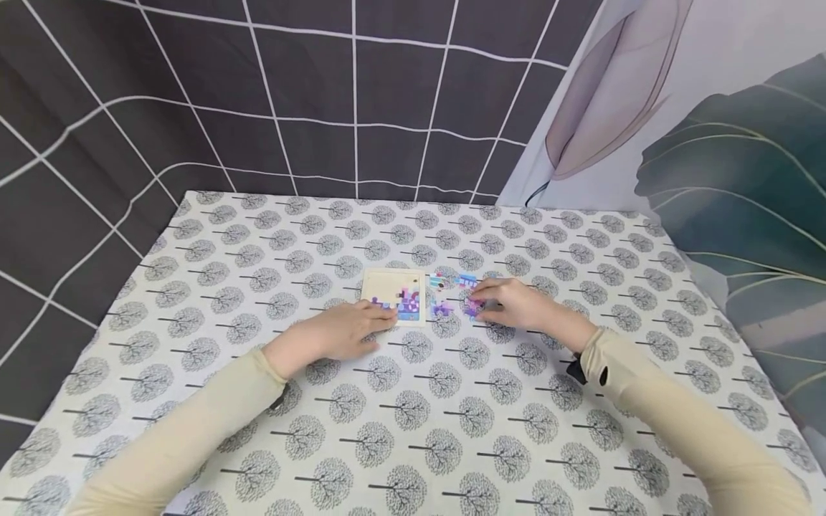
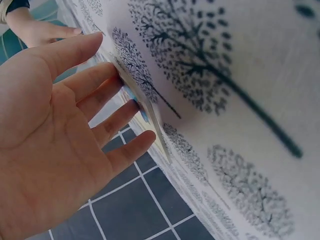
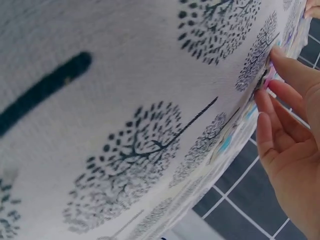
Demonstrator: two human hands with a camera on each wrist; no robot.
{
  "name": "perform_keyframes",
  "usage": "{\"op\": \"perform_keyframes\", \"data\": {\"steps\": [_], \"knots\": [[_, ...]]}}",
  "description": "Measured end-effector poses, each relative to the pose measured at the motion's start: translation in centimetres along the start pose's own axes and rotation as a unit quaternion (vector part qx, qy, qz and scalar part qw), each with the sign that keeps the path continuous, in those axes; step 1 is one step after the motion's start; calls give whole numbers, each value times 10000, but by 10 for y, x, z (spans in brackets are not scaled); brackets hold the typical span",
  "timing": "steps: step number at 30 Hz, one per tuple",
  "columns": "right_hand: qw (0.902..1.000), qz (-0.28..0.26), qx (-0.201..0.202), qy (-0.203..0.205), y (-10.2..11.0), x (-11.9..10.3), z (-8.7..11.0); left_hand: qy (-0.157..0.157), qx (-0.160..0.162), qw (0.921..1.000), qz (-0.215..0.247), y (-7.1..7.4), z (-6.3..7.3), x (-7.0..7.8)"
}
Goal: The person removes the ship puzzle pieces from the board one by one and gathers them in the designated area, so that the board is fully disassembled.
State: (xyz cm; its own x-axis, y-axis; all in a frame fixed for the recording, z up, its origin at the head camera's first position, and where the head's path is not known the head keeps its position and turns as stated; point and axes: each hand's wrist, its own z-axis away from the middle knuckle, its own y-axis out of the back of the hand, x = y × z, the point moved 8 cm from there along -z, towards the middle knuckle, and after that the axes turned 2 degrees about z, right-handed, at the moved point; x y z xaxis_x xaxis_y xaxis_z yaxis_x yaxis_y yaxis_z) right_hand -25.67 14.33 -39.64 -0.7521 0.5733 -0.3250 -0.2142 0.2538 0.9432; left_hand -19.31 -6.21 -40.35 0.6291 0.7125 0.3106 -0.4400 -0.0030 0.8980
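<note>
A pale square puzzle tray (image 1: 381, 278) lies mid-table, its lower part filled with joined purple and blue jigsaw pieces (image 1: 409, 307). My left hand (image 1: 345, 330) rests at the tray's lower left, its fingers extended over the edge and the pieces. In the left wrist view, the fingers (image 2: 120, 120) are spread and reach the tray's rim. Right of the tray, my right hand (image 1: 513, 304) pinches a pink-purple puzzle piece (image 3: 270, 76) between thumb and fingertips, low over the cloth; the fingers partly hide it.
Loose puzzle pieces (image 1: 442, 308) lie between the tray and my right hand, with more, including a blue-and-white piece (image 1: 467, 280), farther back. The tablecloth (image 1: 413, 416) is white with grey tree prints. A dark gridded curtain (image 1: 310, 86) hangs behind the table, a leaf-patterned one (image 1: 729, 172) at right.
</note>
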Motion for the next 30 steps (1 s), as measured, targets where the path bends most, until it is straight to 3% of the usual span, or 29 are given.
{"op": "perform_keyframes", "data": {"steps": [8, 17, 30], "knots": [[10000, -15, -26, -37, 4, -6, -2, 12, 101, 9992, 380, -2, 0, -5], [9992, 86, -143, -350, -1, -5, 4, -86, 72, 9994, 322, -1, -3, -8], [9997, 157, -31, -208, -1, -7, 5, -127, 148, 9991, 383, 3, 0, -6]]}}
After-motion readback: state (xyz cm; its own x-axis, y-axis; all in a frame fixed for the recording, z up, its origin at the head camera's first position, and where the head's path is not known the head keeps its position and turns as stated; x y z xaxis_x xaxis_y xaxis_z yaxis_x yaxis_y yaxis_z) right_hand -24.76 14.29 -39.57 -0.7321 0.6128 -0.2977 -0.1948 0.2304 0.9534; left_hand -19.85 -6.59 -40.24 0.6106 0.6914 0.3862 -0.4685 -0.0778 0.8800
